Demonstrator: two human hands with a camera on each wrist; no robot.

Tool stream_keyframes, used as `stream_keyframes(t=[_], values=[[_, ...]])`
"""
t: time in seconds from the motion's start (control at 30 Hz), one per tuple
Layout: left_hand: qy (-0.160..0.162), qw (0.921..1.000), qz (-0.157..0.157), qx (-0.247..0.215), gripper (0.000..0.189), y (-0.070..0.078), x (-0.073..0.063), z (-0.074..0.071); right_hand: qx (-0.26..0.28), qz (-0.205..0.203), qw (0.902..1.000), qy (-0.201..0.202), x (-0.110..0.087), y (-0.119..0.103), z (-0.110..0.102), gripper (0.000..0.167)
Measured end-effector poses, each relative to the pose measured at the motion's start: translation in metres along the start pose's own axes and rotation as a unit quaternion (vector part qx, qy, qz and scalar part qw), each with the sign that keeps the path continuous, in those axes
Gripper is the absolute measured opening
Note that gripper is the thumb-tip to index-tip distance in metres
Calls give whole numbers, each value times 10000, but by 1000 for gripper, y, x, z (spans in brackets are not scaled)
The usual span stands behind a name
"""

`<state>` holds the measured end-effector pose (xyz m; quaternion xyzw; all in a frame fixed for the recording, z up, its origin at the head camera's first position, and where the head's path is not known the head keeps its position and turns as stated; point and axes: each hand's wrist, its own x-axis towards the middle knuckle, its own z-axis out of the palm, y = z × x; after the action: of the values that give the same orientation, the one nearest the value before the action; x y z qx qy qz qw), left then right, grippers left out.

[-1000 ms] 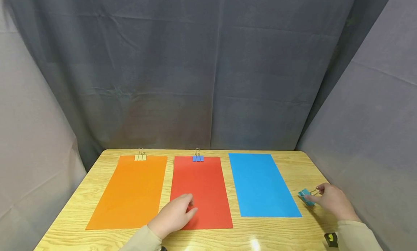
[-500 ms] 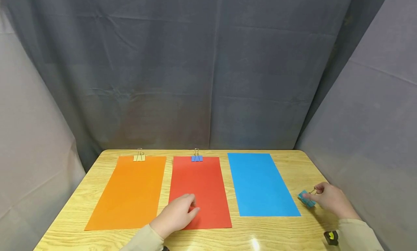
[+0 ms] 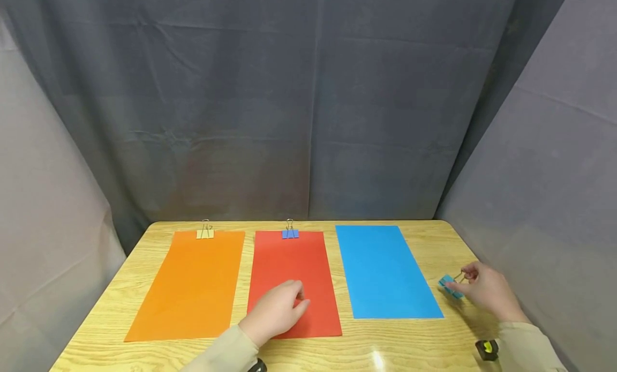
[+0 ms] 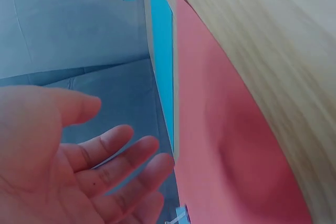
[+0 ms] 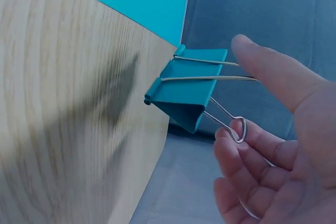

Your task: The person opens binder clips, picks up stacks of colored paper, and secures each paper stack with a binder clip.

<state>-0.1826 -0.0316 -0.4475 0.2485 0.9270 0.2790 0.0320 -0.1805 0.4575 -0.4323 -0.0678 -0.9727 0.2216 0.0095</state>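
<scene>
A teal binder clip point(image 5: 191, 77) is held by its wire handles between the thumb and fingers of my right hand point(image 3: 489, 290), just above the table right of the blue sheet point(image 3: 388, 273). Its two handles stand spread apart in the right wrist view. Over the lower part of the red sheet point(image 3: 294, 265) hovers my left hand point(image 3: 275, 312), holding nothing. Its fingers are loosely bent in the left wrist view. A blue binder clip point(image 3: 290, 234) sits on the red sheet's top edge, and a yellow binder clip point(image 3: 205, 234) on the top edge of the orange sheet point(image 3: 190, 286).
The sheets lie in a row on a wooden table point(image 3: 409, 345). A dark grey curtain point(image 3: 241, 104) hangs behind the far edge, with lighter cloth point(image 3: 554, 190) at the right side and on the left. Beige sleeves point(image 3: 525, 345) cover both forearms.
My right hand shifts slightly up and left with the teal binder clip, which turns a little. The left hand moves a bit right and up over the red sheet. The view shifts slightly.
</scene>
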Motion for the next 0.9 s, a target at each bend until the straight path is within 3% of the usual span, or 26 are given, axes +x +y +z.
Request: stream_keyframes(t=[0.27, 0.47, 0.67, 0.9], values=[[31, 9996, 43, -275, 17, 32, 28, 16, 167, -64, 9972, 722, -2, -2, 8, 75], [-123, 9995, 267, -139, 17, 53, 47, 32, 339, 52, 9920, 1215, -4, 0, 14, 67], [-387, 9973, 431, 444, 31, 65, 65, 50, 351, 11, 9874, 1543, -6, 4, 17, 61], [-493, 9871, 759, 1319, 48, 68, 78, 66, 393, 19, 9848, 1693, -8, 6, 18, 59]])
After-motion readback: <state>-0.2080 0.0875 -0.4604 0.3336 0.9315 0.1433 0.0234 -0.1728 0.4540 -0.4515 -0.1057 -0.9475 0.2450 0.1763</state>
